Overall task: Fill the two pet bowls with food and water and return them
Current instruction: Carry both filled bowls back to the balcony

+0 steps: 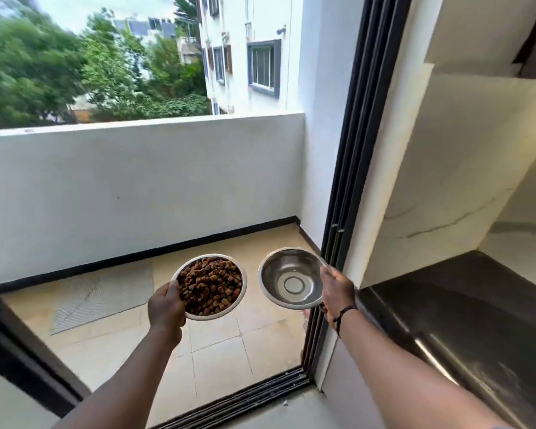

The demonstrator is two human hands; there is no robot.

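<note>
— Both bowls are up in the air, right at the balcony doorway. The left hand [165, 308] is gripping the food bowl [209, 287] by its near rim, thumb over the lip and fingers underneath. It's heaped with brown kibble [210, 284].

— And the other one?

— The right hand [336, 294] pinches the second steel bowl [292, 277] at its right edge, thumb on the rim. I'd take it for the water bowl; the bottom shows a bright ring, but I honestly can't tell how much water is in it, if any.

— They look easy enough to carry.

— Thin stainless steel, stiff and light by themselves, I'd guess. The kibble one should be the heavier, and held from one side it will want to tip away from the hand. Smooth metal can be slippery too, more so if wet. A grip under the base would be safer than the rim.

— Where would they go?

— Probably out on the tiled balcony floor [217, 345]; there's a grey mat [106, 289] lying to the left by the low wall [136, 181]. The sliding door track [248, 397] sits just below the arms, so a step over it with both bowls kept level is what I'd watch. A tilt would scatter kibble or spill water.
</note>
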